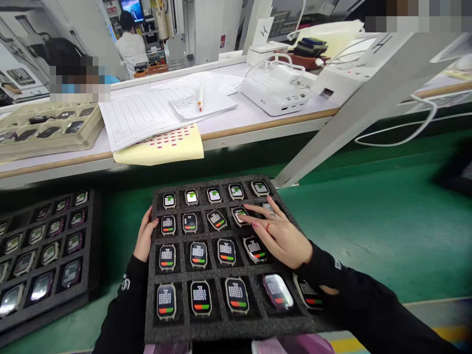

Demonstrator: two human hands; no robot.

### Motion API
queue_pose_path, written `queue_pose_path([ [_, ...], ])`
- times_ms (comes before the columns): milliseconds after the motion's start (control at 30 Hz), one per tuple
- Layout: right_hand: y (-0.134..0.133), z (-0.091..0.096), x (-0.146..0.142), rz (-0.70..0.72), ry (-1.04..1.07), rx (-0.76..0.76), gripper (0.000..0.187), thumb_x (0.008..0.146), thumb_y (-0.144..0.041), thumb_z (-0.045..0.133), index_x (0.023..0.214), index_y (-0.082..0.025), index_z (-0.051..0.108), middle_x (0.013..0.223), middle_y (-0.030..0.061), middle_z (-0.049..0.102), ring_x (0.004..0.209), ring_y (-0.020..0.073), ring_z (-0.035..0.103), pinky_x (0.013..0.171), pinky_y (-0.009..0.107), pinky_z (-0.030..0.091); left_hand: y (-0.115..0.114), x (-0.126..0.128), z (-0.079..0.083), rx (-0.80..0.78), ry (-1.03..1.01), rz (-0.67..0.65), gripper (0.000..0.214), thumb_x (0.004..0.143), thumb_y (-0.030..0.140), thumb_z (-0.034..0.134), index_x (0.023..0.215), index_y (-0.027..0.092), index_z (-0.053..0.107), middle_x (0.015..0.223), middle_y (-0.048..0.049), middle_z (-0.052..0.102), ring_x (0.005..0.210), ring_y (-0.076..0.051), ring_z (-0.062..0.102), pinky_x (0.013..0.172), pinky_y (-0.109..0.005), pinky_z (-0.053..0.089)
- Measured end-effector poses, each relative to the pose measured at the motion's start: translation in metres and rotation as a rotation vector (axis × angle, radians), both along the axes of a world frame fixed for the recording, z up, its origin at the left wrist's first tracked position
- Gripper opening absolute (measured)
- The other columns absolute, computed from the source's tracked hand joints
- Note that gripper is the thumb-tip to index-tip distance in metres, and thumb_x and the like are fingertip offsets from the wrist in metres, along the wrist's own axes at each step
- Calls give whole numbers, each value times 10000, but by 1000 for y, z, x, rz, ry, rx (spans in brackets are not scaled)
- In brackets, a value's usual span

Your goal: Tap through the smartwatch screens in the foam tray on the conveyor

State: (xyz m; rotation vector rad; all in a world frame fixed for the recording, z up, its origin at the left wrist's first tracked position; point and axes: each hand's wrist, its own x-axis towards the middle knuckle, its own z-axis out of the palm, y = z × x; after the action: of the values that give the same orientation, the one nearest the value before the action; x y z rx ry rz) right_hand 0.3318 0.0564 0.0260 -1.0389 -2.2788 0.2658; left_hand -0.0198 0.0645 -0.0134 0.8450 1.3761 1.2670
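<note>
A dark grey foam tray [195,333] holds rows of square smartwatch cases without straps, each in its own cutout. Many screens are lit with white text and a red and green bar; those along the top row show white and green blocks. My left hand [145,237] grips the tray's left edge, thumb on top, its other fingers mostly hidden. Over the right side of the tray is my right hand [285,238], fingers spread, holding nothing. A fingertip is at the screen of a watch [240,216] in the second row. My right wrist partly covers a watch [309,292] at lower right.
Another foam tray of watches [94,246] lies at left. Beyond, a bench carries a beige tray [88,132], paper sheets [140,110], a marker [201,96], yellow arrow stickers [162,147] and a white box with cables [273,91]. A slanted post [342,115] rises at right. People sit behind.
</note>
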Motion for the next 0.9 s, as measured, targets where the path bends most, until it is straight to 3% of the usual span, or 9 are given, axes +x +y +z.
queue_pose_path([
  [200,16,6,19,-178,90,52,377,1046,-211,310,1183,-181,660,1128,72,716,1205,271,577,1163,617,217,1,-1,-3,-4,-6,8,605,804,395,631,1371,235,489,1446,-56,503,1332,-303,458,1067,-393,430],
  [367,43,-1,30,-364,138,69,437,1049,-300,286,1096,-190,707,1106,81,722,1159,299,611,1122,661,273,1,0,0,-8,10,15,602,800,406,643,1362,237,512,1435,-59,515,1338,-312,452,1041,-383,456],
  [633,54,-13,30,-395,122,79,456,1042,-294,275,1065,-174,714,1056,95,734,1156,292,610,1147,628,245,1,1,3,-11,22,18,590,797,402,641,1352,242,522,1443,-42,507,1348,-293,443,1080,-376,423],
  [900,53,-11,32,-404,100,65,482,1039,-287,236,1088,-168,701,1078,106,724,1152,316,606,1118,685,232,-1,4,10,-47,35,24,615,795,404,643,1368,228,505,1434,-60,511,1335,-309,453,1043,-375,457],
])
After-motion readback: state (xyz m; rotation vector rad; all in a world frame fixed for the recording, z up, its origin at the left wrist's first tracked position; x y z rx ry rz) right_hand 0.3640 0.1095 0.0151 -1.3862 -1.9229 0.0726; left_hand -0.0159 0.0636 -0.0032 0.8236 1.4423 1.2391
